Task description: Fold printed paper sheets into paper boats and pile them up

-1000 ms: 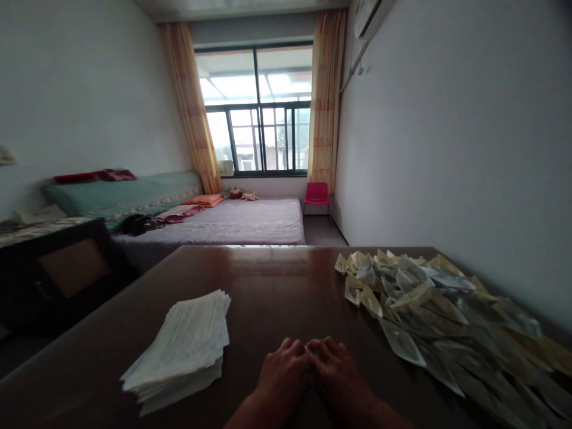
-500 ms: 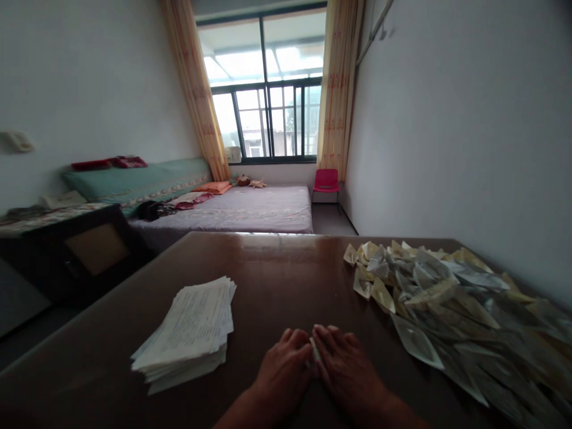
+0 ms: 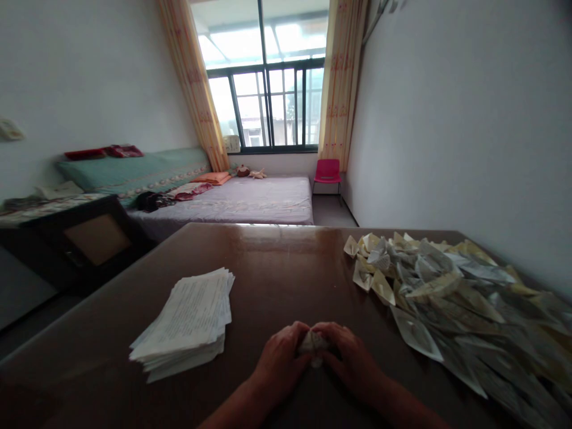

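My left hand and my right hand meet low in the middle of the dark brown table. Both are closed on a small folded piece of printed paper, pinched between the fingertips and lifted a little off the wood. To the left of my hands lies a stack of printed sheets. On the right a big heap of folded paper boats spreads along the table beside the wall.
Beyond the table's far edge stand a bed with a purple cover, a green bolster and a small red chair under the window. A dark cabinet is at the left, a white wall on the right.
My hands lay flat, pressing the paper onto the table; now the fingers have curled and lifted the folded paper between them. The view has tipped slightly downward.
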Demonstrator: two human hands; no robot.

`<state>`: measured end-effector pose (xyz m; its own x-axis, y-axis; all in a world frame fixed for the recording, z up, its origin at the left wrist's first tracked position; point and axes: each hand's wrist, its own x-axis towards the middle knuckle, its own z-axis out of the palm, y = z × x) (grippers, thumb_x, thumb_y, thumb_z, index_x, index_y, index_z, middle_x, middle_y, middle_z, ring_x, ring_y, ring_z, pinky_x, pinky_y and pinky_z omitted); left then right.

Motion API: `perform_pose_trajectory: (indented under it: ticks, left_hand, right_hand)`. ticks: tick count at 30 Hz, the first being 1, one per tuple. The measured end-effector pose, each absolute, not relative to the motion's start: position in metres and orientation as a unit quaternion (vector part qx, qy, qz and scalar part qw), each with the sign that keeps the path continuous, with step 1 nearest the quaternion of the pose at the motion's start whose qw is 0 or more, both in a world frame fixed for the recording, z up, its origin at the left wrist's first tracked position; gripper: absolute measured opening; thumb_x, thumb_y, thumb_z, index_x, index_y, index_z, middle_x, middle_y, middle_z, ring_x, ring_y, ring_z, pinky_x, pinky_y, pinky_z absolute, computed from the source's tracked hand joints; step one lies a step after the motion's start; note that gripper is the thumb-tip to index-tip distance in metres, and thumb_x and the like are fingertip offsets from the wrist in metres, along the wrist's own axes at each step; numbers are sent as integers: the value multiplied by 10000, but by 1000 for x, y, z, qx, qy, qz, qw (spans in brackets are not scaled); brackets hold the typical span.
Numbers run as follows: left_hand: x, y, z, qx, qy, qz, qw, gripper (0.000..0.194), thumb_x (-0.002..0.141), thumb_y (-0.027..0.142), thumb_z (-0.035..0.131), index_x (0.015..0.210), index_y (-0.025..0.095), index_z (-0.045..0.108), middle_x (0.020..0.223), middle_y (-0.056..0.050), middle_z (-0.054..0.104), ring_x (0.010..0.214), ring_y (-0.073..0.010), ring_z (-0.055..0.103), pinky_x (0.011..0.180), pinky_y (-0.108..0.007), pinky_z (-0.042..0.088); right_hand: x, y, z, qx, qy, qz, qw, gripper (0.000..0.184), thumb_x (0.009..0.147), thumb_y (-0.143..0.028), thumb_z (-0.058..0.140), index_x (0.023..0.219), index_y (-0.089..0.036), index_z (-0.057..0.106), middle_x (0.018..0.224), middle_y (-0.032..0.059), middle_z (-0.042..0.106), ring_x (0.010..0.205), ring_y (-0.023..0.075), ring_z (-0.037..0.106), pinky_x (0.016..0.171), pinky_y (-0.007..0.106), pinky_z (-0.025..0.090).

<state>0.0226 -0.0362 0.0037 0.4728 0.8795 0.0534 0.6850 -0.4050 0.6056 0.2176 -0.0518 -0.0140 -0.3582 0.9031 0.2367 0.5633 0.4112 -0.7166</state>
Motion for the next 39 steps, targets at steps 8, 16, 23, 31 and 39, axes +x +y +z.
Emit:
perform_pose_trajectory:
  ticks: [8, 16, 23, 31, 39]
  left_hand:
    - [25, -34, 7, 817, 456, 259, 238, 272, 952, 318, 436, 832, 218, 659, 829, -4, 677, 808, -145, 610, 722, -229, 440]
    - [33, -34, -5, 863, 443, 218, 105, 293, 975, 265, 353, 780, 210, 565, 818, -21, 622, 812, -168, 566, 740, -266, 441]
    - [32, -33, 0, 829, 451, 247, 222, 227, 966, 278, 392, 875, 210, 588, 856, -7, 635, 790, -138, 590, 721, -227, 442]
    - [26, -32, 5, 814, 411, 297, 284, 190, 953, 281, 447, 906, 223, 622, 874, 6, 649, 815, -127, 604, 740, -213, 426]
    - [28, -28, 4, 813, 420, 314, 254, 168, 930, 296, 500, 881, 212, 636, 856, -8, 652, 790, -138, 599, 722, -232, 434]
  right_hand:
    - [215, -50, -17, -486, -721, 332, 367, 169, 896, -341, 549, 842, -218, 652, 814, -3, 666, 766, 153, 610, 709, 248, 448]
    - [213, -53, -11, -498, -751, 269, 341, 282, 950, -342, 446, 768, -201, 609, 741, 6, 628, 739, 153, 581, 685, 253, 411]
    - [212, -51, -14, -518, -729, 285, 345, 272, 934, -370, 476, 795, -203, 640, 756, 7, 643, 740, 153, 589, 687, 245, 412]
    - [215, -50, -11, -487, -693, 354, 397, 246, 891, -370, 555, 801, -185, 689, 758, 13, 675, 720, 152, 603, 663, 233, 423]
    - [216, -49, -6, -479, -675, 362, 429, 241, 883, -349, 570, 772, -165, 679, 703, 14, 638, 669, 136, 557, 626, 231, 406]
